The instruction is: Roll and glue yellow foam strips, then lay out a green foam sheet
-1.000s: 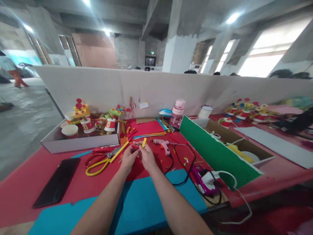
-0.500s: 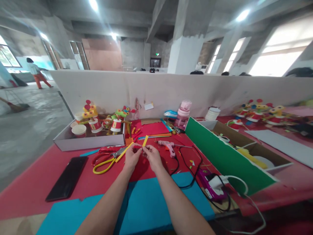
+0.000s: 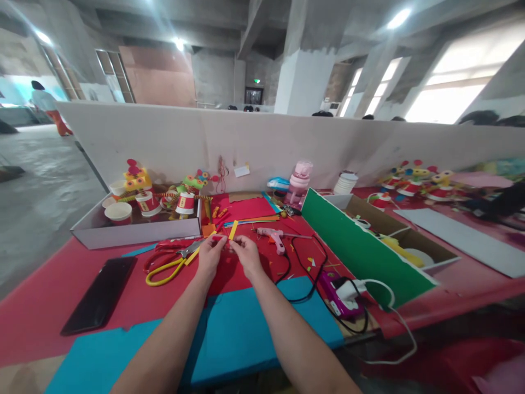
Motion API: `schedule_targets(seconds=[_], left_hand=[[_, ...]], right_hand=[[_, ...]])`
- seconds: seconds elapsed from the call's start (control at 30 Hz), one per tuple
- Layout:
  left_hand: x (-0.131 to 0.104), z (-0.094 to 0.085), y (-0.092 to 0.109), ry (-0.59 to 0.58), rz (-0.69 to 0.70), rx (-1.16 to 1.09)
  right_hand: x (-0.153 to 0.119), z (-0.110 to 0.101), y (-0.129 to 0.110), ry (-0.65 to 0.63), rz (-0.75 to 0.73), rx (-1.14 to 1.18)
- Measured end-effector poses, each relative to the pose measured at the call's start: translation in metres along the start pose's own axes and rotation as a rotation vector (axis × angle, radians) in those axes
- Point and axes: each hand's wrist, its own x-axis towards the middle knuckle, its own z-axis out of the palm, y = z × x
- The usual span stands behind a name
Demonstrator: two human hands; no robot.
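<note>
My left hand (image 3: 210, 258) and my right hand (image 3: 247, 257) meet over the red table covering, fingertips pinched together. Between them they hold yellow paper strip (image 3: 233, 229); one length sticks up by my right fingertips, another slants down left past my left hand. Whether these are one folded strip or two, I cannot tell. Left of my hands lie yellow-handled scissors (image 3: 164, 274) and a red-handled tool (image 3: 158, 253), partly overlapping. A pink glue gun (image 3: 274, 236) rests to the right of my right hand, its black cord trailing toward me.
A black phone (image 3: 99, 295) lies at left. Behind it, a white box (image 3: 135, 233) holds paper cups and cup figures. A green-sided box (image 3: 361, 249) and a purple power strip (image 3: 340, 295) stand right. Blue foam board (image 3: 238, 334) lies under my forearms. A person (image 3: 47, 106) is far left.
The whole view has shifted, so the table and hands appear slightly further left. Both hands keep their pinch on the yellow paper. The distant person appears further left.
</note>
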Motion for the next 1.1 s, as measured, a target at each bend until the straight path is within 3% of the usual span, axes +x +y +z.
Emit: schedule_targets(seconds=[0.37, 0.5, 0.63, 0.77, 0.9, 1.1], left_hand=[[0.007, -0.011, 0.003, 0.127, 0.011, -0.079], [0.004, -0.007, 0.001, 0.011, -0.032, -0.11], [-0.001, 0.0, -0.001, -0.125, -0.084, -0.074], [-0.001, 0.0, 0.0, -0.106, -0.078, -0.053], [0.0, -0.003, 0.001, -0.063, -0.047, 0.03], [-0.001, -0.002, -0.001, -0.099, -0.039, 0.023]], right_hand=[[0.003, -0.001, 0.001, 0.081, 0.026, 0.074], [0.005, -0.003, 0.004, 0.118, 0.042, 0.142], [0.002, 0.0, 0.005, 0.055, 0.044, 0.16], [-0.002, 0.002, 0.003, -0.024, 0.052, 0.133], [-0.001, 0.0, -0.002, -0.001, 0.037, 0.095], [0.0, -0.001, 0.0, -0.058, 0.074, 0.178]])
